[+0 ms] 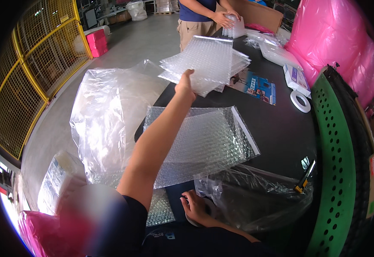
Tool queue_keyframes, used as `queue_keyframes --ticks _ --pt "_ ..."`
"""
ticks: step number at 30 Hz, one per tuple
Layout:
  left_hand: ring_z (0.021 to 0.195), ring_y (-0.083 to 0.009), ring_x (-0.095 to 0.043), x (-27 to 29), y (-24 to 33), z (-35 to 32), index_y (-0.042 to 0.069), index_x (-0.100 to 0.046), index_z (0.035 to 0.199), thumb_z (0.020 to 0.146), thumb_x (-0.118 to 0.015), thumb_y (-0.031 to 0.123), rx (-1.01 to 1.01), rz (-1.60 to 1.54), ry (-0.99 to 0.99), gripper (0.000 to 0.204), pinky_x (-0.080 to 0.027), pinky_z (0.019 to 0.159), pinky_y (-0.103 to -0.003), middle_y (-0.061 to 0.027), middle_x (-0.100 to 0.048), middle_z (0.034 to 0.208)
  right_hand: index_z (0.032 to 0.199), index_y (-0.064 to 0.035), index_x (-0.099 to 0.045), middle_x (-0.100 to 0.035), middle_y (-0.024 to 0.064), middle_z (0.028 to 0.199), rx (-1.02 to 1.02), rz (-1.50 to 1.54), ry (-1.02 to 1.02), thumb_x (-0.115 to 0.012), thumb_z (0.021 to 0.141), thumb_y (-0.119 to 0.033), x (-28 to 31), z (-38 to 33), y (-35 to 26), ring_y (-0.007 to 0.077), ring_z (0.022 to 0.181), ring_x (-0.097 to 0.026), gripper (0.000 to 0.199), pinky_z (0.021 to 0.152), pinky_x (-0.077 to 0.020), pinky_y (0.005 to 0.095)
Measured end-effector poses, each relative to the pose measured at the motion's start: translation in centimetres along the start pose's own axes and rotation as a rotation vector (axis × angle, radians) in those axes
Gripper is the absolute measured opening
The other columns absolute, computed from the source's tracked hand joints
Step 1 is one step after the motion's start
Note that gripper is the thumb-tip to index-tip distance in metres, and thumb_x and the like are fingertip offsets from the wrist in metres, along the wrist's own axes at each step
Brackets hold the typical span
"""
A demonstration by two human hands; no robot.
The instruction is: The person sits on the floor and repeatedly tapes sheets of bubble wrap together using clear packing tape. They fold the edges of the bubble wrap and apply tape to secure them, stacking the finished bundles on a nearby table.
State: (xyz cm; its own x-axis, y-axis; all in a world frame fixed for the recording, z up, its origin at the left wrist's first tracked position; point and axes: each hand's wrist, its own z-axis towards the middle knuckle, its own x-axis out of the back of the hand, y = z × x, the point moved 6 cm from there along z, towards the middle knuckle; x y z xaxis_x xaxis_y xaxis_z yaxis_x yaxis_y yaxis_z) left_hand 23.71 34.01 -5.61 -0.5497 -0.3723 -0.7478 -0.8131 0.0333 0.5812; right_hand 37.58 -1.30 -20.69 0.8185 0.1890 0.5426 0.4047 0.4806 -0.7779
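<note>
My left hand [185, 84] reaches over the black table and is closed on the near edge of a clear bubble wrap bag [210, 55], its thumb on top. That bag lies over a pile of similar bubble wrap bags [239, 64]. Under my left forearm, another bubble wrap bag [199, 143] with a white strip along its right edge lies flat. Close to my body, my right hand [196, 210] has its fingers loosely bent and apart, with nothing visible in them. Beside it is a crumpled clear plastic bag [259, 199], and a round roll partly shows there.
A box cutter [305, 180], a white tape roll [307, 107], a small box [297, 79] and a printed sheet [257, 88] lie rightward. A green perforated panel [332, 158] borders the table. Opposite, a co-worker's hands [224, 19] touch more bags. A large plastic sack [105, 115] stands left.
</note>
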Motion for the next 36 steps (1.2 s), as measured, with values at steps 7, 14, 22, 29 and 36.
queue_keyframes --ticks 7,14,22,29,36 --pt "0.092 -0.0270 -0.064 0.3 7.8 -12.1 0.001 -0.056 0.114 0.077 -0.070 0.035 -0.089 0.374 -0.166 0.052 -0.056 0.084 -0.040 -0.0145 -0.062 0.103 0.100 -0.0043 -0.055 -0.060 0.0122 0.080 0.025 0.033 0.032 -0.058 0.092 -0.020 0.3 -0.2 0.4 0.0321 0.061 -0.060 0.017 0.056 -0.0445 0.0424" --pt "0.102 -0.0285 -0.060 12.4 7.3 -25.0 0.001 -0.054 0.119 0.088 -0.054 0.030 -0.022 0.880 0.056 0.042 -0.053 0.086 -0.042 -0.0172 -0.059 0.111 0.098 -0.0054 -0.055 -0.059 0.0121 0.086 0.053 0.001 0.039 -0.060 0.090 -0.017 -0.3 -0.1 -0.1 0.0321 0.068 -0.059 0.015 0.060 -0.0435 0.0419" --pt "0.114 -0.0304 -0.052 11.5 5.2 -28.4 -0.008 -0.047 0.125 0.088 -0.055 0.018 0.070 0.720 0.035 0.046 -0.044 0.097 -0.040 -0.0210 -0.051 0.125 0.094 -0.0060 -0.056 -0.057 0.0120 0.082 0.077 -0.024 0.069 -0.060 0.089 -0.018 0.2 0.2 0.0 0.0318 0.071 -0.057 0.013 0.063 -0.0424 0.0432" --pt "0.109 -0.0276 -0.057 9.5 5.6 -29.8 -0.007 -0.043 0.127 0.083 -0.059 0.010 -0.159 0.680 -0.046 0.050 -0.048 0.092 -0.038 -0.0187 -0.056 0.119 0.095 -0.0048 -0.056 -0.056 0.0127 0.080 0.175 -0.167 0.142 -0.059 0.090 -0.018 -0.4 -0.8 0.4 0.0316 0.072 -0.057 0.014 0.065 -0.0418 0.0426" --pt "0.115 -0.0222 -0.052 0.9 5.6 -24.0 -0.001 -0.036 0.133 0.068 -0.079 0.004 -0.662 0.934 -0.602 0.078 -0.039 0.101 -0.037 -0.0151 -0.055 0.120 0.096 -0.0036 -0.055 -0.058 0.0131 0.082 0.083 0.028 0.018 -0.059 0.090 -0.014 0.1 0.1 -0.2 0.0324 0.074 -0.057 0.013 0.068 -0.0427 0.0428"
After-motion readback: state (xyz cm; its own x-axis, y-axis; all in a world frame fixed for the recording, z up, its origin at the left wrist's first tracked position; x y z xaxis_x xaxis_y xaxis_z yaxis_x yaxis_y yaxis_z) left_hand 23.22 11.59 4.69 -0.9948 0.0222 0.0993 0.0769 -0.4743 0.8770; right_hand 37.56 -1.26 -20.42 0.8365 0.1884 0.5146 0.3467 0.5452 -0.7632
